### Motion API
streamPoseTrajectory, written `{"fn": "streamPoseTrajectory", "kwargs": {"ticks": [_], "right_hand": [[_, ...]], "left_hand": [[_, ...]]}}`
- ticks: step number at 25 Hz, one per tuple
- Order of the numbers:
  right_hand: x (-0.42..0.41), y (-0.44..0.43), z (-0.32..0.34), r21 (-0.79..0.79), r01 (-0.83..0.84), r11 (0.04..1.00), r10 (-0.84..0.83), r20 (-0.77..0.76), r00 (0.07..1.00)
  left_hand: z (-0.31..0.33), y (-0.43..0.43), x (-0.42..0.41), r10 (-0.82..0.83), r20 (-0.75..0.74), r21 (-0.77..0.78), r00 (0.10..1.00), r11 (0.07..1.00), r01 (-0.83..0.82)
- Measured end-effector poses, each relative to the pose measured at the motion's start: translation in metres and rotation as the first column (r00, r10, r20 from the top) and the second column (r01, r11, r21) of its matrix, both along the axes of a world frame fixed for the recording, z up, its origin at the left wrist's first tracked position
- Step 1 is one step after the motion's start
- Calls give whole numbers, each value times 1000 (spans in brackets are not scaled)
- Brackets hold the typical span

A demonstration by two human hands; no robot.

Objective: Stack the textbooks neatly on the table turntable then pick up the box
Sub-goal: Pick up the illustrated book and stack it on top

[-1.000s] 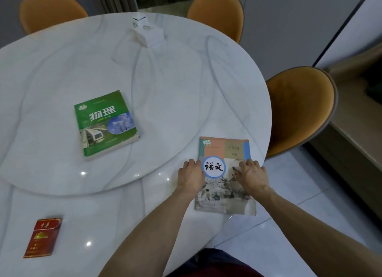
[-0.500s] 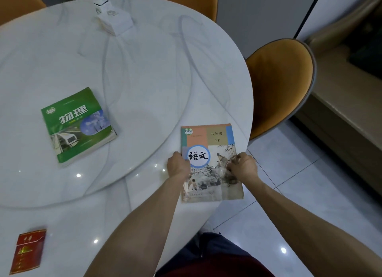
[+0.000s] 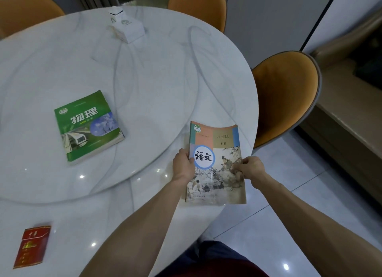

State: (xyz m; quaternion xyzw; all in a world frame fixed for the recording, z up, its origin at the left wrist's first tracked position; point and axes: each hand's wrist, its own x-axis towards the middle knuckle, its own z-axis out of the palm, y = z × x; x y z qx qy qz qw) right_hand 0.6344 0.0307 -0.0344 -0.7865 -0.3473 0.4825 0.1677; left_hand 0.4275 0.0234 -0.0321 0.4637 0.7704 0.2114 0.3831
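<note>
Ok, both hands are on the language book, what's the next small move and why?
Probably carry the language book left and lay it squarely on the green book. The left hand and right hand grip its side edges, so it seems ready to move. The green book lies alone on the turntable, a likely base for the stack; the language book only partly overlaps the turntable's rim.

Left hand [image 3: 183,165] and right hand [image 3: 252,167] grip opposite edges of tan illustrated paperback textbook [image 3: 216,163]; green paperback textbook [image 3: 87,125] lies well left of grip.

You see a green book [image 3: 88,126], a white veined table [image 3: 165,74], orange chairs [image 3: 284,97], and a red, perhaps gold-printed, box [image 3: 32,246].
</note>
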Motion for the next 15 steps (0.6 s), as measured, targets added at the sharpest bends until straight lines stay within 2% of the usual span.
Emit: {"fn": "streamPoseTrajectory", "kwargs": {"ticks": [5, 15], "right_hand": [[-23, 29, 29, 123, -24, 992, 35, -85, 996], [-140, 88, 76, 256, -198, 946, 253, -207, 945]], "left_hand": [[21, 14, -30, 98, 67, 79, 993, 991, -104], [61, 28, -142, 366, 145, 175, 919, 905, -388]]}}
